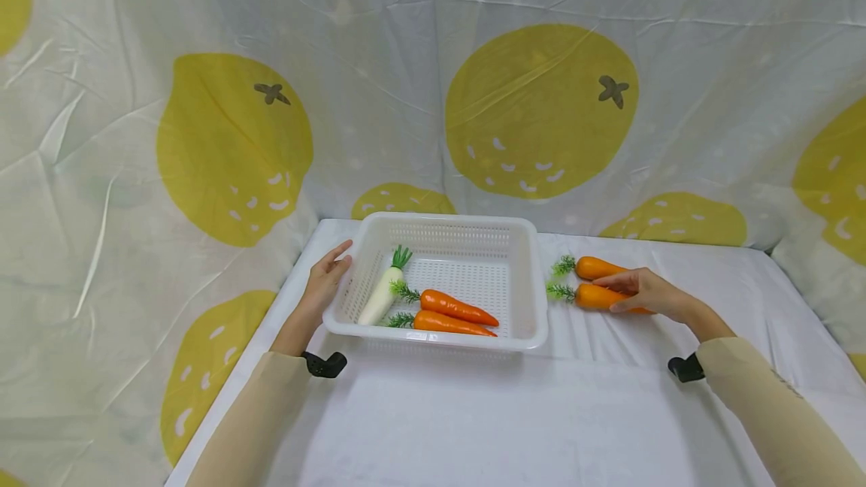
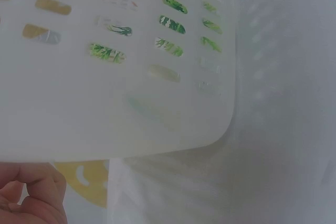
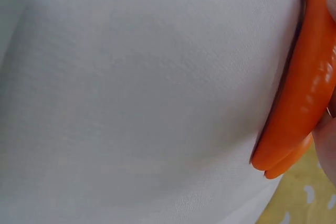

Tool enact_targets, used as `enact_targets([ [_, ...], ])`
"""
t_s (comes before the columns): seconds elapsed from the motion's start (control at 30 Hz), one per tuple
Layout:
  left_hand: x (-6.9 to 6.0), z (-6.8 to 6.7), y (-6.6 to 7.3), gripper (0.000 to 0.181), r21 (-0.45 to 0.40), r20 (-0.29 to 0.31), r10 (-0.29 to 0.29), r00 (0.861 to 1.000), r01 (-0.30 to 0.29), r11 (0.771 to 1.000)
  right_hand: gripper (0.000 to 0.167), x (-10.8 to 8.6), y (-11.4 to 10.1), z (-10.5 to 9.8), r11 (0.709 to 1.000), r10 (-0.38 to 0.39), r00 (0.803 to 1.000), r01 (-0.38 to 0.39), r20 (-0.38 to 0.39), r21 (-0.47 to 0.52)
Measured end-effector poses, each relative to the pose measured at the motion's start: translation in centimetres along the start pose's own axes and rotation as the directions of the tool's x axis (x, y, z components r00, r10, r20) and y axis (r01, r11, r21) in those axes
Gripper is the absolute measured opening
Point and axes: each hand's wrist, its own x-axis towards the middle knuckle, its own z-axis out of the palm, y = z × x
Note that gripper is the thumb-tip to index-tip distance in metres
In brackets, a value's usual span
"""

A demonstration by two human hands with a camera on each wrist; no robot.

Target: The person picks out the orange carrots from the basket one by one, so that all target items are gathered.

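Orange and tapered, a leafy-topped carrot (image 1: 595, 297) lies on the white-clothed table (image 1: 473, 419), pinched by the right hand (image 1: 648, 294); a matching carrot (image 1: 597, 267) lies just behind. Left of them, a white perforated plastic basket (image 1: 529, 299) holds a white radish (image 1: 379, 297) and two orange carrots (image 1: 456, 307). The left hand (image 1: 325, 280), fingers relaxed, is beside its left wall, contact unclear.

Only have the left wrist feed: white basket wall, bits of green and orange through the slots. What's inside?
Observer: A white radish and two carrots.
Operator: Any outside?
Observer: Two more carrots, on the table to the right of the basket.
Operator: Anyone touching those?
Observer: Yes, the fingers of the right hand pinch the one nearer the person.
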Motion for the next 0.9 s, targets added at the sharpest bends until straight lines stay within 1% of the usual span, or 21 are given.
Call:
enact_targets([
  [0.17,-0.2,0.1,0.2,0.048,0.001,-0.003,0.0,1.0,0.0,1.0,0.056,0.0,0.1,0.1,0.999,0.012,1.0,-0.012,-0.01,-0.049],
  [0.33,-0.2,0.1,0.1,0.048,0.017,-0.007,0.0,1.0,0.0,1.0,0.061,0.1,0.2,0.0,0.998,0.008,1.0,-0.009,-0.016,-0.066],
  [0.43,0.2,0.0,-0.3,0.048,0.018,-0.003,0.002,1.0,-0.002,1.0,0.063,0.0,0.2,-0.1,0.997,-0.002,1.0,0.001,-0.015,-0.072],
  [0.57,1.2,-0.4,-1.7,0.05,0.004,-0.005,0.005,1.0,-0.005,1.0,0.065,-0.3,-0.1,-0.4,0.998,-0.01,1.0,0.009,-0.016,-0.061],
  [0.7,2.0,-0.5,-3.0,0.05,0.002,-0.015,0.019,1.0,-0.019,1.0,0.063,-0.6,-1.0,-0.7,1.0,-0.017,1.0,0.017,-0.025,-0.006],
  [0.9,2.0,-0.3,-3.2,0.051,0.009,-0.021,0.045,0.999,-0.044,0.999,0.062,-0.6,-3.5,-0.9,0.998,-0.058,0.995,0.06,-0.076,0.017],
])
